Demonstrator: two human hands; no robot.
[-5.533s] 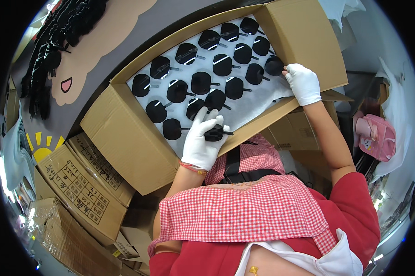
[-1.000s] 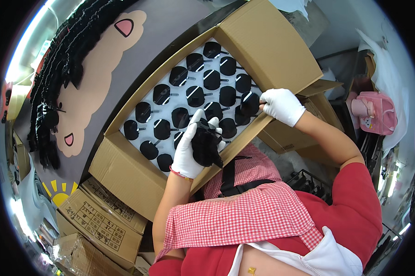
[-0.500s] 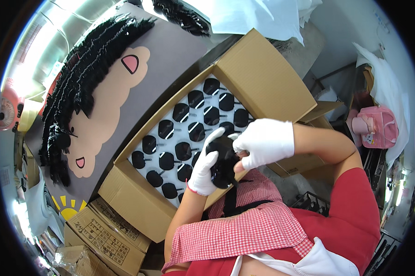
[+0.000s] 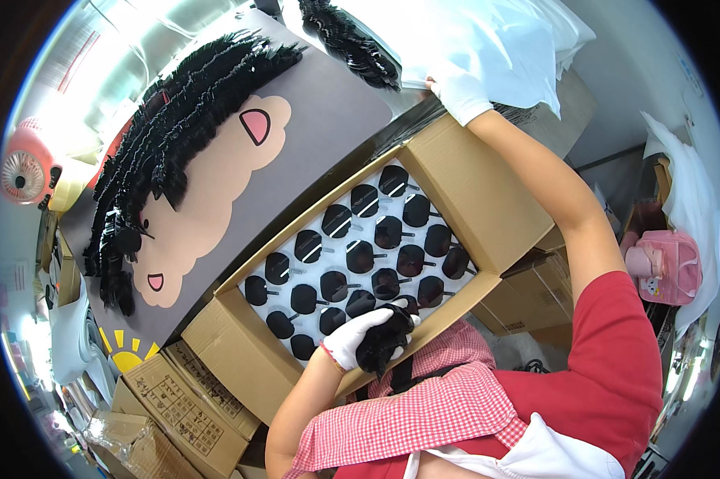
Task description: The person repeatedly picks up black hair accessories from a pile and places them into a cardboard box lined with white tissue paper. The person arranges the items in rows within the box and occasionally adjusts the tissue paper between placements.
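Observation:
Near the front edge of an open cardboard box [image 4: 240,391], my gloved left hand [image 4: 350,338] is closed around a bunch of glossy black lenses [image 4: 384,342]. Rows of dark rounded lenses with small tabs [image 4: 360,257] lie on a white layer inside the box, just beyond this hand. My right hand [image 4: 459,92], in a white glove with bare fingertips, reaches past the box's far right flap. It closes on the edge of a white plastic sheet [image 4: 487,40]; some fingers blend into the white.
Left of the box stands a grey table [image 4: 328,104] with a cartoon print, bearing long rows of stacked black lenses [image 4: 184,104]. More black stacks [image 4: 350,44] lie near the sheet. A pink fan [image 4: 31,166], a pink bag [image 4: 669,267] and closed cartons [image 4: 176,407] stand around.
My right hand has left the black lenses and moved up and away to the white plastic sheet. My left hand keeps hold of the lenses, lower at the box's near edge. The view has shifted slightly.

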